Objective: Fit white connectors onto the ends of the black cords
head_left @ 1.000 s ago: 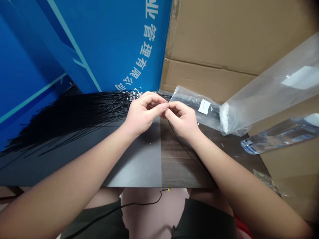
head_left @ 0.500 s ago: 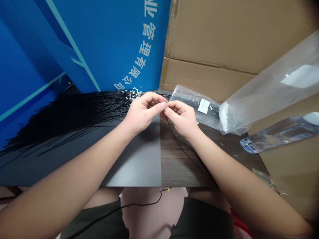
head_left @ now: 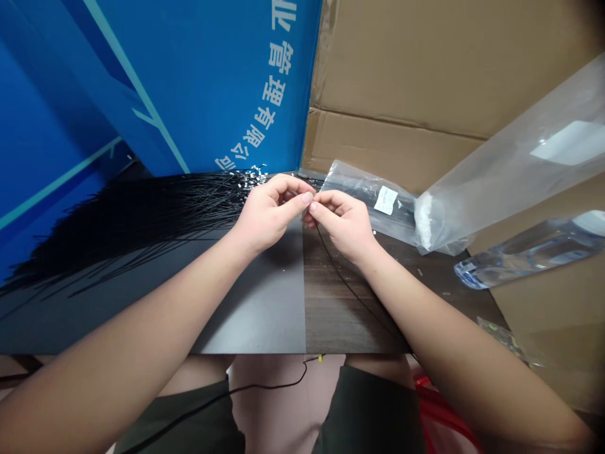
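Observation:
My left hand [head_left: 271, 211] and my right hand [head_left: 343, 226] meet above the middle of the table, their fingertips pinched together. A thin black wire [head_left: 344, 284] runs from under my right hand down toward the table's front edge. The pinched end is mostly hidden by my fingers. To the left of my left hand lies a large fan of black wires [head_left: 142, 221], with small silver ends [head_left: 250, 178] bunched at the far side. A clear bag of black wires with a white label [head_left: 373, 198] lies just beyond my right hand.
The table [head_left: 255, 309] has grey and dark wood-grain halves. A blue printed board [head_left: 189, 82] and brown cardboard [head_left: 401, 75] stand behind it. A large clear plastic bag [head_left: 510, 176] and a clear water bottle [head_left: 529, 258] lie at right. A red item [head_left: 439, 416] shows below.
My hands stay pinched together with little movement. The view has drifted slightly, and more of the red item shows at the lower right.

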### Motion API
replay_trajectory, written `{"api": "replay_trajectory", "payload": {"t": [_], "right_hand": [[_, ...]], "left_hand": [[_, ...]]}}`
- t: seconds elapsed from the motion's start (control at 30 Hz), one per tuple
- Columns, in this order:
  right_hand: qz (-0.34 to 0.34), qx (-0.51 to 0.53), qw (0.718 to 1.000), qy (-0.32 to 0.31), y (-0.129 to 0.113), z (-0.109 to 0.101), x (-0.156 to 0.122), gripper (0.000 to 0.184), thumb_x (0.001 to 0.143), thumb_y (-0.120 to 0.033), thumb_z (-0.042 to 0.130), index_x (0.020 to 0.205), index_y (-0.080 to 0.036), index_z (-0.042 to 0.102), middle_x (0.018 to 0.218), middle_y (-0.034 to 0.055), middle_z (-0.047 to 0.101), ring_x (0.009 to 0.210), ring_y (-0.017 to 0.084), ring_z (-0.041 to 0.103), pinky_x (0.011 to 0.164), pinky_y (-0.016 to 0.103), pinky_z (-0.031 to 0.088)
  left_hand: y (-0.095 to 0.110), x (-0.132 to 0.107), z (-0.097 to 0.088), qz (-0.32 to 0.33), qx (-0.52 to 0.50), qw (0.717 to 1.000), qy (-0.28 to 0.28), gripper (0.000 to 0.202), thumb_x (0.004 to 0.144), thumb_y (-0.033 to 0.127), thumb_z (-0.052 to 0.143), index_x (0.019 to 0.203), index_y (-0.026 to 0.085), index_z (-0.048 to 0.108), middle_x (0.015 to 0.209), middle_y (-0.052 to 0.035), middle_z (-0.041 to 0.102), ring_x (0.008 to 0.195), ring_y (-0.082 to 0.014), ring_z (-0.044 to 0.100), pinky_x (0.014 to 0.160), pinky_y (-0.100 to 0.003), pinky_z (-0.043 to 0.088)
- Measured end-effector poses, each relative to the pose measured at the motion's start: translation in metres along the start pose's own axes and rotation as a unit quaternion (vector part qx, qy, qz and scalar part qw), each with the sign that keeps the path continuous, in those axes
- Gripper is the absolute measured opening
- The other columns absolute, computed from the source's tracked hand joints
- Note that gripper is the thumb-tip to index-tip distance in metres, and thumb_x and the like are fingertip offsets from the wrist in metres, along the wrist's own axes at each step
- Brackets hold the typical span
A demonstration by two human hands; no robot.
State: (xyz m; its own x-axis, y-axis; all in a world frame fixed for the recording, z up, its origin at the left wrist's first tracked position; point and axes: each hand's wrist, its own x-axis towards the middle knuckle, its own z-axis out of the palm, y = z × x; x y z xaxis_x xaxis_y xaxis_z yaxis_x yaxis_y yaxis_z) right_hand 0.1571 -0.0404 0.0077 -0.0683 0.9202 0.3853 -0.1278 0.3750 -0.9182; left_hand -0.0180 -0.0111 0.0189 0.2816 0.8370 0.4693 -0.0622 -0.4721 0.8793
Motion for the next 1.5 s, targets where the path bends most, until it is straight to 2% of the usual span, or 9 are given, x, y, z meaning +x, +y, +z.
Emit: {"api": "replay_trajectory", "payload": {"t": [0.37,0.57,0.7,0.8,0.93,1.07,1.17,1.27,1.5], "right_hand": [[0.01,-0.016,1.0,-0.007,0.003,-0.001,0.002,0.043,0.077,-0.057,0.091,0.089,-0.021,0.072,0.076,0.0005,0.074,0.069,0.015,0.068,0.069,0.033,0.061],[0.049,-0.026,0.998,-0.029,-0.003,-0.004,0.002,0.041,0.077,-0.054,0.092,0.084,-0.019,0.072,0.072,0.0003,0.073,0.064,0.013,0.066,0.065,0.031,0.057],[0.06,0.036,0.998,0.0,-0.013,-0.016,0.01,0.033,0.077,-0.044,0.093,0.084,-0.019,0.073,0.075,0.001,0.075,0.064,0.012,0.066,0.064,0.029,0.057],[0.059,0.083,0.994,0.025,-0.023,-0.037,0.02,0.034,0.074,-0.042,0.096,0.086,-0.021,0.071,0.076,-0.0007,0.075,0.064,0.012,0.065,0.064,0.029,0.058],[0.051,0.094,0.994,0.016,-0.034,-0.066,0.026,0.04,0.07,-0.044,0.098,0.086,-0.024,0.067,0.077,-0.0026,0.071,0.066,0.013,0.063,0.067,0.031,0.06],[0.025,0.077,0.997,0.011,-0.04,-0.076,0.026,0.044,0.074,-0.051,0.096,0.085,-0.026,0.062,0.081,-0.0019,0.07,0.072,0.015,0.065,0.071,0.034,0.063],[0.007,0.065,0.998,0.011,-0.039,-0.076,0.027,0.045,0.079,-0.056,0.093,0.086,-0.026,0.061,0.086,-0.0011,0.072,0.078,0.016,0.068,0.075,0.034,0.065],[-0.011,0.052,0.998,0.023,-0.033,-0.076,0.031,0.047,0.08,-0.06,0.091,0.088,-0.026,0.061,0.088,-0.0002,0.073,0.081,0.016,0.07,0.075,0.035,0.066],[-0.011,0.025,0.999,0.044,-0.026,-0.081,0.039,0.047,0.087,-0.066,0.084,0.093,-0.027,0.059,0.093,0.0006,0.074,0.085,0.017,0.071,0.075,0.034,0.066]], "left_hand": [[0.007,-0.003,0.005,-0.029,-0.054,0.998,0.0,0.02,0.086,0.03,0.086,0.093,0.016,0.075,0.091,-0.0046,0.075,0.077,-0.015,0.069,0.076,-0.031,0.059],[0.0,-0.003,0.01,-0.043,-0.054,0.998,-0.004,0.032,0.084,0.038,0.088,0.103,0.018,0.071,0.097,-0.0046,0.073,0.079,-0.0157,0.069,0.074,-0.03,0.059],[-0.009,-0.003,0.013,-0.045,-0.049,0.997,0.037,0.043,0.087,0.047,0.085,0.116,0.021,0.068,0.104,-0.0049,0.07,0.08,-0.0146,0.067,0.066,-0.026,0.055],[-0.016,-0.001,0.021,-0.087,0.007,0.995,0.045,0.029,0.092,0.046,0.076,0.099,0.019,0.069,0.085,-0.002,0.067,0.07,-0.0132,0.06,0.064,-0.027,0.05],[-0.02,0.011,0.043,-0.137,0.121,0.981,-0.061,0.02,0.091,0.036,0.071,0.085,0.018,0.071,0.074,-0.0019,0.068,0.066,-0.0157,0.059,0.066,-0.032,0.047],[-0.02,0.033,0.073,-0.111,0.203,0.956,-0.182,0.018,0.09,0.032,0.071,0.079,0.018,0.071,0.078,-0.0025,0.072,0.075,-0.0189,0.062,0.075,-0.036,0.047],[-0.026,0.049,0.098,-0.11,0.218,0.947,-0.211,0.011,0.084,0.023,0.075,0.075,0.019,0.069,0.078,-0.002,0.072,0.078,-0.0201,0.063,0.079,-0.036,0.05],[-0.036,0.058,0.115,-0.102,0.248,0.937,-0.224,0.021,0.079,0.018,0.076,0.064,0.02,0.061,0.066,-0.0015,0.064,0.072,-0.0206,0.06,0.077,-0.036,0.051],[-0.049,0.052,0.122,-0.051,0.305,0.909,-0.281,0.019,0.085,0.033,0.074,0.074,0.022,0.064,0.068,-0.0031,0.065,0.069,-0.0227,0.062,0.07,-0.037,0.048]]}}
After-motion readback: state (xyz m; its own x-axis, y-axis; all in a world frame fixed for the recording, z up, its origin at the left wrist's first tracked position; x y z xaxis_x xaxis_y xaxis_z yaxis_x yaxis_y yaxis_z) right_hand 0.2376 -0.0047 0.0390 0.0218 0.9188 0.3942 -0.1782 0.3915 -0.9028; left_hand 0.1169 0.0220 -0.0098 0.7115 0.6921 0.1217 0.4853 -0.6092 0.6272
